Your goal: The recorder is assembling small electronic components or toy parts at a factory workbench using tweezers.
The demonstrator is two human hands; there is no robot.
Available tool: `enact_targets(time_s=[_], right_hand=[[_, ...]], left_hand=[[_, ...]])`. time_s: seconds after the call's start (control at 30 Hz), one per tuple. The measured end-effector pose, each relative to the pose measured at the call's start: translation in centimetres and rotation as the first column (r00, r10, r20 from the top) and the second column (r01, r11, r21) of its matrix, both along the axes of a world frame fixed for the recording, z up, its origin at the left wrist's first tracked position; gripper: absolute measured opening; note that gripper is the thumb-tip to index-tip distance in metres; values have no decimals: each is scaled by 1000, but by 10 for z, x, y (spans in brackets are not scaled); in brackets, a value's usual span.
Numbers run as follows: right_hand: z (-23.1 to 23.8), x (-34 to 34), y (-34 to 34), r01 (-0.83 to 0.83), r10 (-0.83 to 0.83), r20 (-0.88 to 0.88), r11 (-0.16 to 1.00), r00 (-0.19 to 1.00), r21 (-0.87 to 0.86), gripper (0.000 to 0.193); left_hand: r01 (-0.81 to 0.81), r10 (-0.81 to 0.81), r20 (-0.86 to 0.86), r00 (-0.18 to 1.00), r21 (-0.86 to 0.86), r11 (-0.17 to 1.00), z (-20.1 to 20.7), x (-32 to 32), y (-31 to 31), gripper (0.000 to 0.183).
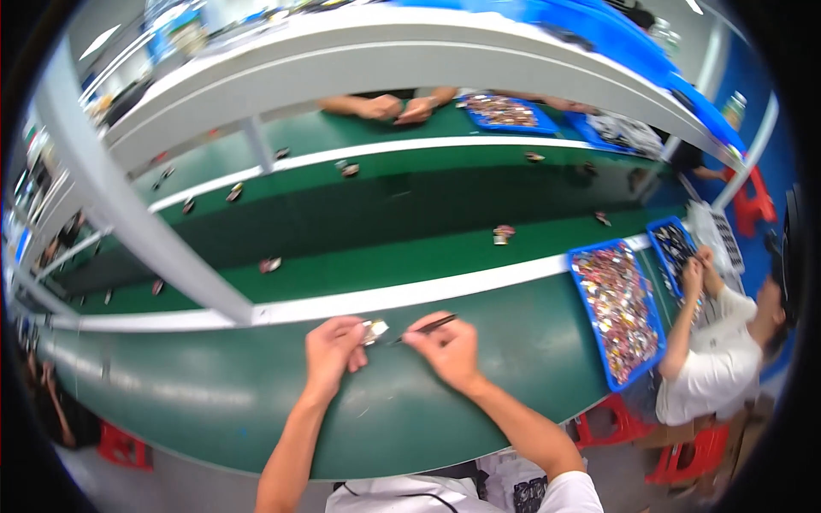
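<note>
Over the green worktop (410, 410), my left hand (332, 352) is closed on a small shiny silver-and-gold part (375, 332), pinched between thumb and fingers. To its right, my right hand (451, 352) grips a slim black pen-like tool (440, 323), whose exact kind I cannot make out. The tool's dark tip slants down to the left, toward the shiny part, with a small gap between them. Both hands are a little short of the white rail at the bench's far edge.
Beyond the white rail (385, 297), small parts such as this one (503, 234) lie spaced along a green conveyor. A blue tray (612, 376) heaped with small parts stands at right, beside a seated co-worker (714, 368). A grey post (137, 197) rises at left, under an overhead shelf (410, 64).
</note>
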State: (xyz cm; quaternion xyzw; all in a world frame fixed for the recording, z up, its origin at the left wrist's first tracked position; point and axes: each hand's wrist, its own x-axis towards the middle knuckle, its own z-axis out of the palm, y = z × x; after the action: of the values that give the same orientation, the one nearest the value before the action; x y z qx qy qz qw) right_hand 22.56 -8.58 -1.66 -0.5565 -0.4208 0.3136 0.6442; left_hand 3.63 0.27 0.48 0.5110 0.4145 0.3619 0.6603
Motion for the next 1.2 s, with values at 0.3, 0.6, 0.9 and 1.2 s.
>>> enact_targets(time_s=[0.3,0.6,0.9,1.2], right_hand=[[1,-4,-5,-73,70,40,995,997,64,13],[3,-7,-4,-58,57,243,998,968,-3,12],[5,-7,-4,-34,37,279,999,960,-18,11],[6,-7,-3,-9,22,286,999,958,-45,10]], left_hand=[[47,-50,90,995,44,998,-21,1,-6,19],[22,-24,105,994,17,1000,-19,5,-14,17],[63,-66,117,991,34,997,-23,6,-14,19],[59,-62,108,992,33,998,-22,7,-15,19]])
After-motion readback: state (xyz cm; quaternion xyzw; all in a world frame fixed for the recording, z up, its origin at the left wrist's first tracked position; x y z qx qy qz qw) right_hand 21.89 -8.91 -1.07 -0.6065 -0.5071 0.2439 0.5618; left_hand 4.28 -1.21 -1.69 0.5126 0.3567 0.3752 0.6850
